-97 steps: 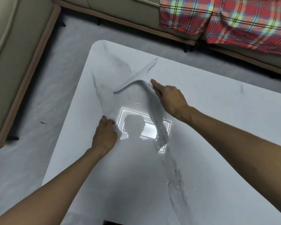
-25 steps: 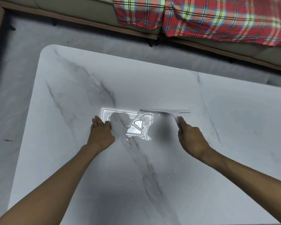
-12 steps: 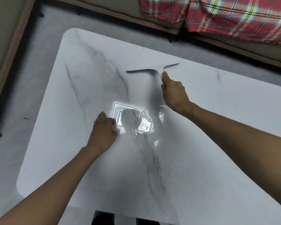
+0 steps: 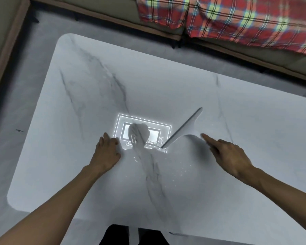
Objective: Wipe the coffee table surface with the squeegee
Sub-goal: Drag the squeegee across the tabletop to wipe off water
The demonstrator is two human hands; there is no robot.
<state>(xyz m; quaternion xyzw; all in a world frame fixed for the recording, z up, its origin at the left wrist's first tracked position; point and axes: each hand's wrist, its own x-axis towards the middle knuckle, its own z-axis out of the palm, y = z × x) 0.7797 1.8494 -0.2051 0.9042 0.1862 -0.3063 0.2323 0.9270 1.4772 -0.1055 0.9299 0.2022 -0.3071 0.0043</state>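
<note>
A white marble coffee table (image 4: pixel 88 96) with grey veins fills the head view. My right hand (image 4: pixel 228 154) grips the handle of a pale grey squeegee (image 4: pixel 184 129), index finger stretched along it. The blade lies diagonally on the table, running from near the bright ceiling-light reflection (image 4: pixel 143 133) up to the right. Small water droplets (image 4: pixel 180 171) speckle the surface just below the blade. My left hand (image 4: pixel 107 151) rests on the table left of the reflection, fingers curled, holding nothing.
A sofa base (image 4: pixel 113 13) runs along the far side, with a red plaid blanket (image 4: pixel 237 16) draped over it. Another sofa's wooden edge (image 4: pixel 9 43) stands at the left. Grey floor (image 4: pixel 25 96) surrounds the table. My dark trouser legs (image 4: pixel 131 234) show at the near edge.
My right hand has pulled the squeegee back from the far middle of the table toward me and to the right, turning the blade diagonal. The left hand has stayed put.
</note>
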